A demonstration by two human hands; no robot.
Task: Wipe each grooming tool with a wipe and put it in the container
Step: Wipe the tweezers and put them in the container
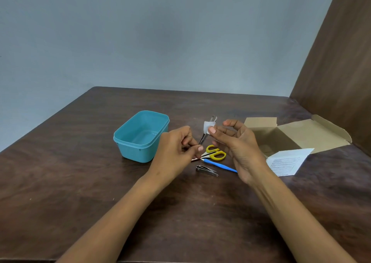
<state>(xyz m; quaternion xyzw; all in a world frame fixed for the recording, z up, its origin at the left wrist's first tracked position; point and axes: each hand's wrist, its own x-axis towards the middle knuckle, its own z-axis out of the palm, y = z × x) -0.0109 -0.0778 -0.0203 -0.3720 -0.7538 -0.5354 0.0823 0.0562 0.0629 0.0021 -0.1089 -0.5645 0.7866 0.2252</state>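
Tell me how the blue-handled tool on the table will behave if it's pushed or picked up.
The blue-handled tool looks thin and rounded, so a sideways push would probably roll it. It looks like slim plastic, likely light and stiff rather than floppy. It lies close to the yellow scissors and nail clipper, so a careless pinch may nudge those.

Wall: plain pale blue-grey painted wall [160, 37] runs behind the table, well beyond both hands.
Table: dark brown wood-grain table [80, 182] spreads under and around the hands, its far edge meeting the wall.
Panel: brown wooden panel [341, 62] rises beyond the right hand, at the table's right side.
Light: soft, even, with faint shadows.
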